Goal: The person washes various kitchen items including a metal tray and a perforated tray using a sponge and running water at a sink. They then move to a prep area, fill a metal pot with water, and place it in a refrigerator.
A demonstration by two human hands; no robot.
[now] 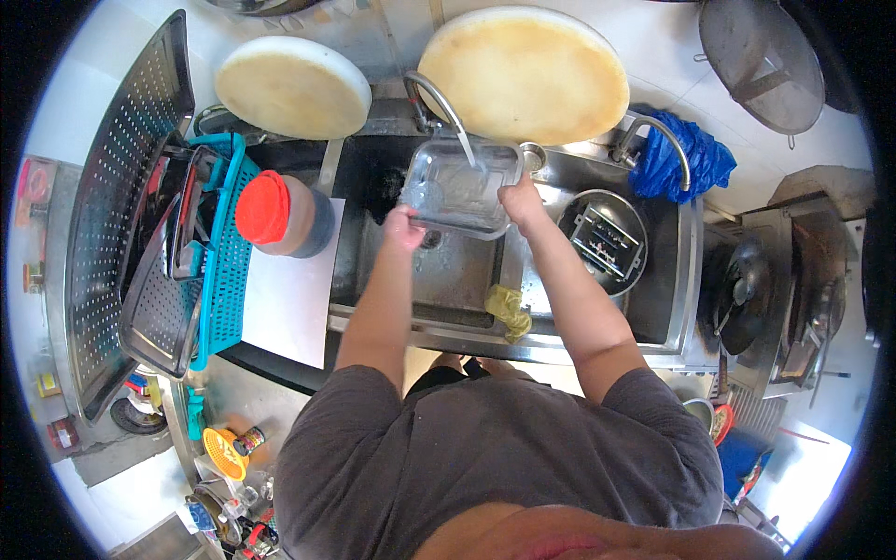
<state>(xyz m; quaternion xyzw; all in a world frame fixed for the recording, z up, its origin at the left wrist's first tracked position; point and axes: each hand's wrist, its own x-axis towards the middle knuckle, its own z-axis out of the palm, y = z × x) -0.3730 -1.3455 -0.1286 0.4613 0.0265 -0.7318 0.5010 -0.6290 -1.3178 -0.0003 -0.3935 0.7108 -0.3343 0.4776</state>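
Both my hands hold a clear rectangular container point(458, 218) over the metal sink basin point(448, 287). My left hand point(404, 229) grips its near left corner, and my right hand point(521, 201) grips its right side. The curved spout of a faucet point(448, 108) reaches over the container, and water runs from it into the inside. Splashing water shows near the container's left end. Just beyond my right hand stands a small round metal cup or strainer point(533, 159). A crumpled yellow-green cloth point(509, 311) hangs over the basin's near right edge.
Right of the basin, a round metal pan point(603, 280) holds a metal rack; a second faucet point(654, 126) and blue plastic bag point(689, 157) sit behind. Two round boards point(525, 73) lean at the back. Leftward are a red-lidded jar point(297, 217) and turquoise basket point(227, 280) with trays.
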